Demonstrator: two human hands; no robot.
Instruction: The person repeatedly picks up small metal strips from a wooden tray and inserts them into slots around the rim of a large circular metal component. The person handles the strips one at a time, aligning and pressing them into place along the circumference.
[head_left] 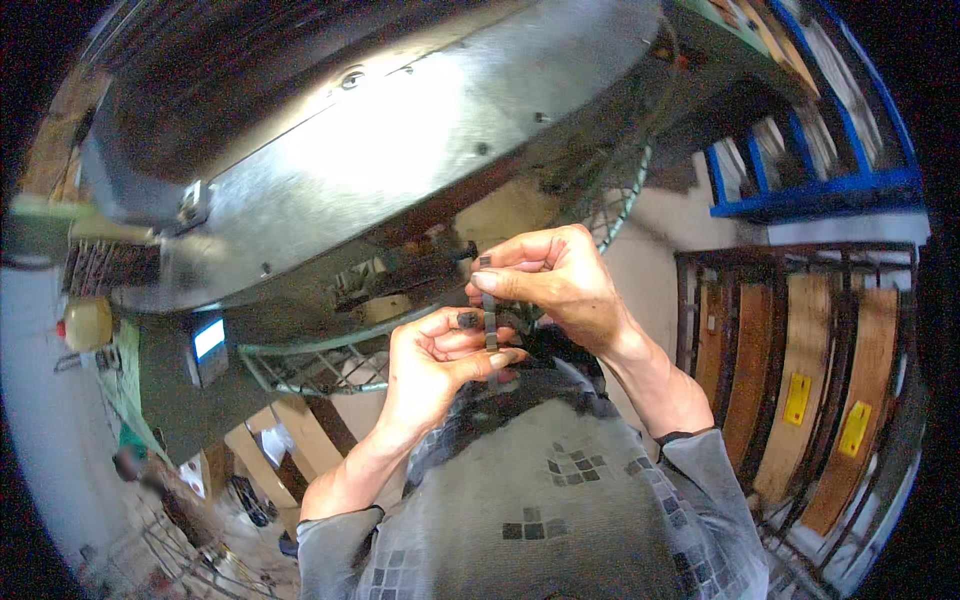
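A: Fingers (497, 283) of right hand (560, 285) pinched top of a thin dark segmented strip (489, 315), held upright. Left hand (440, 355) clamped its lower end btwn thumb and forefinger.

B: Where, exactly?

A: Mid-air, chest height, just below the big grey metal machine (380, 170); wire guard (320, 365) right behind. Grey checked sleeves (560, 500) below.

B: Step?

A: Prob. aligning or checking the strip w/ both hands. Not fitted to anything yet.

B: Next?

A: Needed steady two-hand grip, strip kept straight, no twist. Blue rack (800, 190) and wooden crate (800, 380) off right.
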